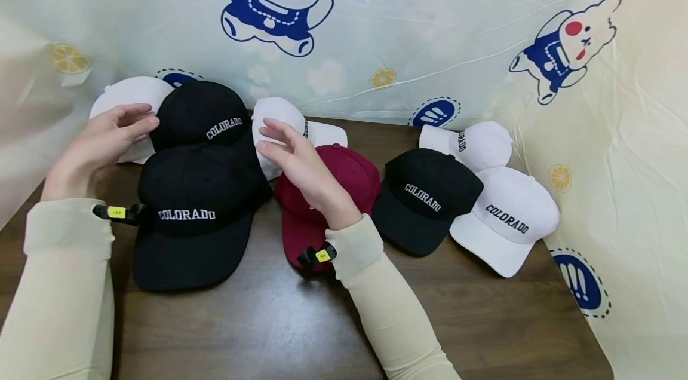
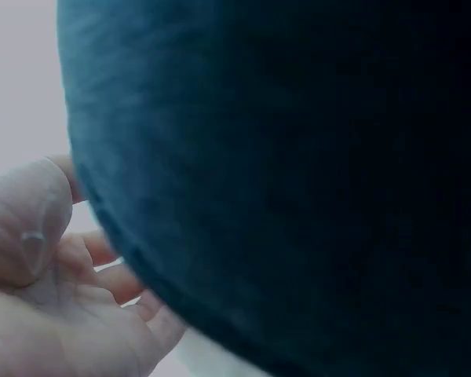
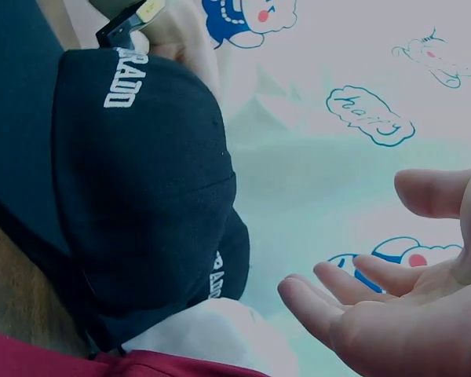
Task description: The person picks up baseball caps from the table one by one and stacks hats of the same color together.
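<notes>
My left hand [image 1: 110, 141] hovers by the left side of the rear black cap [image 1: 196, 111], with a white cap [image 1: 131, 90] partly hidden behind it. Its fingers are loosely bent, and in the left wrist view they show past the edge of a black cap [image 2: 220, 196]. The front black cap [image 1: 188, 180], lettered COLORADO, lies against the rear one. Over the maroon cap [image 1: 357, 174] is my right hand [image 1: 309, 171], fingers spread and holding nothing. Another white cap [image 1: 279, 111] sits just beyond those fingers, partly covered by them.
Toward the right lie a black cap [image 1: 424, 201], a white cap [image 1: 507, 213] and a further white cap [image 1: 486, 144] behind them. A printed sheet [image 1: 376, 27] hangs behind and beside the brown wooden table [image 1: 242, 332].
</notes>
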Demonstrator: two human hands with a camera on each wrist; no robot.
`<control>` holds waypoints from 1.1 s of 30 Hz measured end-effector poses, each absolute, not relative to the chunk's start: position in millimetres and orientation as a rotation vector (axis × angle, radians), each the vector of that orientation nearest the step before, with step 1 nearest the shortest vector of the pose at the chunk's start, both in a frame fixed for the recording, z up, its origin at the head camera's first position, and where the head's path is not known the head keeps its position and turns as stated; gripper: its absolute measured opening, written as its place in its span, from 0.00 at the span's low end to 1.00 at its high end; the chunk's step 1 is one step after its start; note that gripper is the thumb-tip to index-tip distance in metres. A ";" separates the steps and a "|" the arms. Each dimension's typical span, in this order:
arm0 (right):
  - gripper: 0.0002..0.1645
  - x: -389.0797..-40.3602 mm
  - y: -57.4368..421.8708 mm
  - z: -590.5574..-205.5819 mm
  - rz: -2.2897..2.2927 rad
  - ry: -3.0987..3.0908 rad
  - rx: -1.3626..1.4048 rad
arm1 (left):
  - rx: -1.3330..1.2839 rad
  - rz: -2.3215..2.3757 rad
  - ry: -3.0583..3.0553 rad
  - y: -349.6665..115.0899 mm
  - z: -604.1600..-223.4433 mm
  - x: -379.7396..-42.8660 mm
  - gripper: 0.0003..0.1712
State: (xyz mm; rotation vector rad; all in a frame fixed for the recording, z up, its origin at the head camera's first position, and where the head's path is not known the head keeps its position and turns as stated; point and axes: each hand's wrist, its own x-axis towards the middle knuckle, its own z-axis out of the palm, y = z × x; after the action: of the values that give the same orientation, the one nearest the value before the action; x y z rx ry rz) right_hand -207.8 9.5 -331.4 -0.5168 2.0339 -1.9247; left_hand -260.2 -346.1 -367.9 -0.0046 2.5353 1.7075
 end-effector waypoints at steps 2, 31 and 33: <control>0.33 -208.1 9.9 -331.1 -1.947 1.996 -0.507 | -0.006 1.655 2.564 -344.6 -368.6 -260.8 0.42; 0.31 -210.7 9.0 -334.6 -1.946 1.965 -0.505 | -0.020 1.671 2.463 -338.3 -374.8 -257.1 0.10; 0.31 -210.8 9.1 -335.0 -1.948 1.963 -0.503 | 0.016 1.782 2.431 -335.9 -373.4 -257.1 0.09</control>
State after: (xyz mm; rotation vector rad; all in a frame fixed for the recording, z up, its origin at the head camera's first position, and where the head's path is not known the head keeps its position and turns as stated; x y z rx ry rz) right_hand -210.8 9.1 -335.0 -0.5032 1.9628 -1.9484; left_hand -257.1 -335.9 -373.4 0.0159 2.4310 1.7823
